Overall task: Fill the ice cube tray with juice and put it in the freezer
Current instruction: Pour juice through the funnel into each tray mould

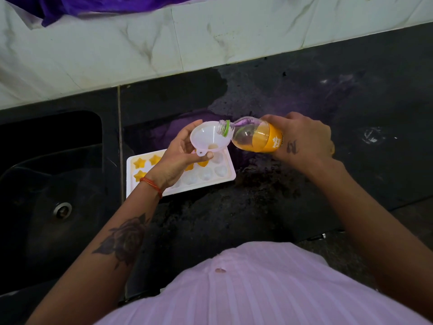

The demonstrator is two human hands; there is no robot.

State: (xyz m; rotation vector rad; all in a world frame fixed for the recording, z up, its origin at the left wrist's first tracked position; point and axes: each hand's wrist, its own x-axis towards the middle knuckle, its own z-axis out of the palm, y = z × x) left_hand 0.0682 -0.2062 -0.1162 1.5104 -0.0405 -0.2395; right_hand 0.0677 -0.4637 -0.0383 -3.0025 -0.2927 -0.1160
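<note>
A dark sink sits at the table's left end. Just right of it, near the table's front edge, a white ice cube tray shows several star and round cells filled with orange juice, others empty. Above it the left hand has its fingers closed around a white funnel. The right hand grips a tilted juice bottle, its mouth at the funnel's rim. Tipped too fast, juice could overflow the funnel or a cell and spill onto the table.
</note>
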